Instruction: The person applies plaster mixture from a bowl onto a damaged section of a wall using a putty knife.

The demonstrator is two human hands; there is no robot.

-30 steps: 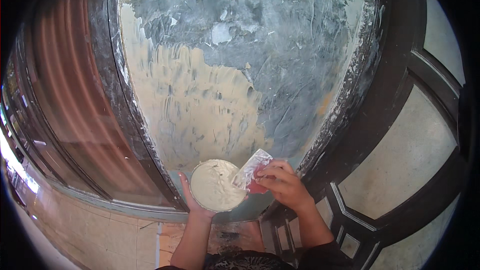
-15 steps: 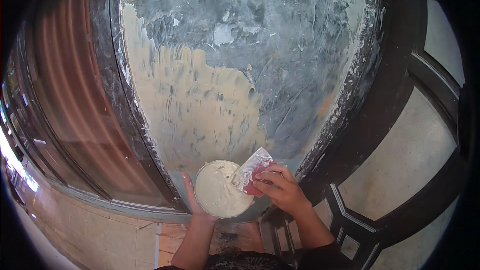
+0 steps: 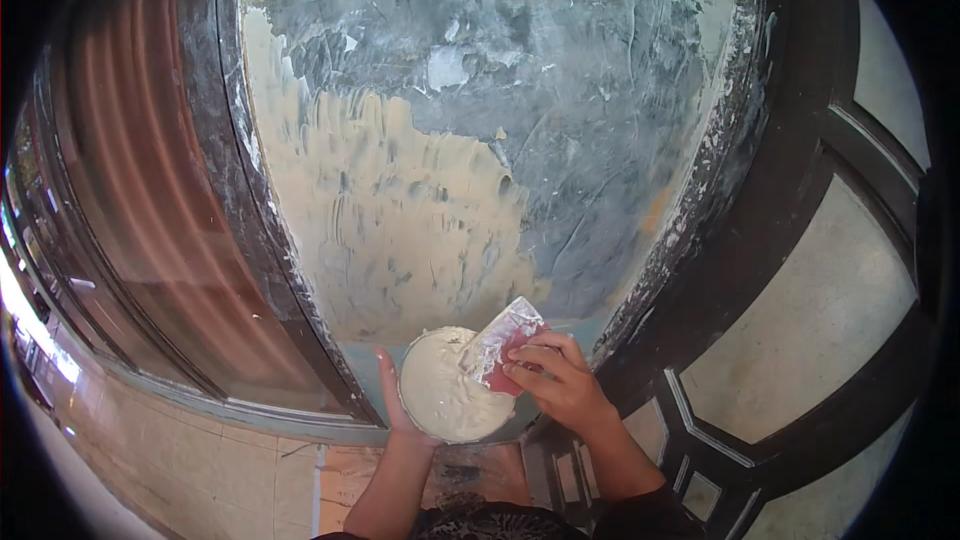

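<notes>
My left hand [image 3: 398, 405] cradles a round container of creamy off-white paste [image 3: 446, 400] from beneath and along its left side, low in the head view. My right hand [image 3: 557, 380] grips a red, flat scraper [image 3: 510, 338] smeared with white paste; its lower edge sits in the paste at the container's right side. Behind both stands a mottled blue-grey wall panel [image 3: 560, 80] with a patchy beige coat [image 3: 390, 200] over its lower left part.
A glazed frame with a reddish curtain [image 3: 130, 170] borders the panel on the left. A dark wooden panelled door [image 3: 730, 300] stands close on the right. A tiled floor [image 3: 230, 470] and an orange sheet [image 3: 340, 490] lie below.
The container in my left hand has moved slightly right and down, under the scraper. My right hand and the scraper have shifted only slightly, still at the paste.
</notes>
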